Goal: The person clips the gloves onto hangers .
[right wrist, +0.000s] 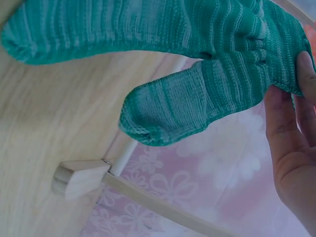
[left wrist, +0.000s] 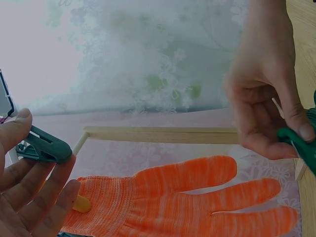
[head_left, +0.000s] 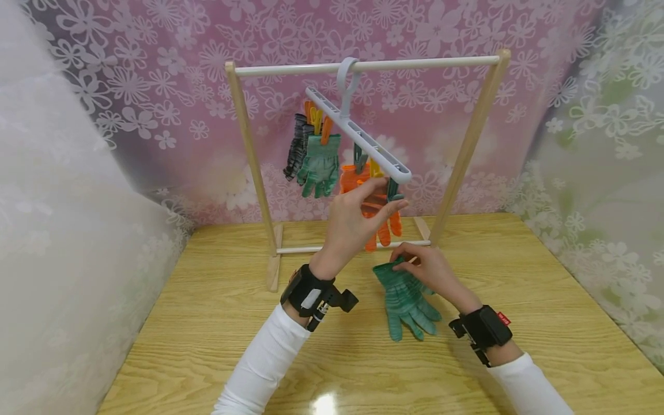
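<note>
My left hand [head_left: 349, 222] pinches a dark green clothespin [left wrist: 47, 144] between thumb and fingers, at the near end of a grey-white hanger [head_left: 374, 148]. Below and to the right, my right hand [head_left: 438, 275] grips a green striped knit glove [head_left: 407, 302] by its cuff. The glove's fingers point down toward the table in the head view. In the right wrist view, the thumb lies over the cuff of the green glove [right wrist: 237, 81] with fingers behind it. Just behind my left hand hangs an orange glove [left wrist: 182, 202], with a yellow clothespin [left wrist: 82, 204] at its cuff.
The hanger hooks over the white top bar [head_left: 425, 63] of a wooden rack [head_left: 467, 150] on the table [head_left: 218, 346]. Toward its far end hang another green glove [head_left: 320, 164] and black-grey gloves [head_left: 297, 150] on orange and yellow clothespins. A floral curtain [head_left: 207, 104] stands behind.
</note>
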`<state>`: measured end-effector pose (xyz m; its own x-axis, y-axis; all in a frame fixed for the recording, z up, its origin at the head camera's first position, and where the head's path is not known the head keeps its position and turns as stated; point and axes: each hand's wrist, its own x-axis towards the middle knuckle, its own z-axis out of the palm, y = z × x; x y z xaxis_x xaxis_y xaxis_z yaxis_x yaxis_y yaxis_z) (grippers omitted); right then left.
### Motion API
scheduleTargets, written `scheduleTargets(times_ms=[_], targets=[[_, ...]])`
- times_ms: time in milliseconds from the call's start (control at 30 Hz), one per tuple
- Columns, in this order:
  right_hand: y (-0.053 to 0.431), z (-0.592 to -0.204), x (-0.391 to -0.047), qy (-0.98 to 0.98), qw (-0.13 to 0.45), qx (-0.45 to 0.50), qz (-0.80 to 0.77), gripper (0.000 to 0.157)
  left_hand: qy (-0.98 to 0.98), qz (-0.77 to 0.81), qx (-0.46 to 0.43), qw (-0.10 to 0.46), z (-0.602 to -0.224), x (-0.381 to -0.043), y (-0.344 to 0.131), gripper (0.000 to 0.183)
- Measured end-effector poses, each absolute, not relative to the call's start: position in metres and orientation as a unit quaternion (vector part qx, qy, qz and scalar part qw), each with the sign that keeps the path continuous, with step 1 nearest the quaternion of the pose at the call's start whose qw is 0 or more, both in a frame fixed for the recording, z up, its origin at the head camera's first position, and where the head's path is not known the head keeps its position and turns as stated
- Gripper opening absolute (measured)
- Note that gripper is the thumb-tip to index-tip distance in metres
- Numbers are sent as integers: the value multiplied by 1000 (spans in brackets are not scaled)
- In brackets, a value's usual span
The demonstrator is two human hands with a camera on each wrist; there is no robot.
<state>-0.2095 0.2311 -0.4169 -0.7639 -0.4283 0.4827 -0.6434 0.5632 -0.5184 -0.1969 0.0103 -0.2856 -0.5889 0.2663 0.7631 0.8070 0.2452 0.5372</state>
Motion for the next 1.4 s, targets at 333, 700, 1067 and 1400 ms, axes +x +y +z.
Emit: scheduleTargets(times_ms=[333, 700, 1067, 1400], targets=[[228, -397, -202, -836, 206, 336, 381, 28, -743, -496, -363, 267, -283, -195, 10, 37], [219, -371, -194, -803, 264, 337, 415, 28, -762, -483, -347, 257, -280, -194, 10, 36], [211, -353, -190, -780, 301, 307, 455, 31, -765, -501, -339, 220, -275, -192, 13, 31], [204, -339, -188, -758, 330, 293, 481, 22, -755, -518, -342, 211, -274, -191, 18, 25]])
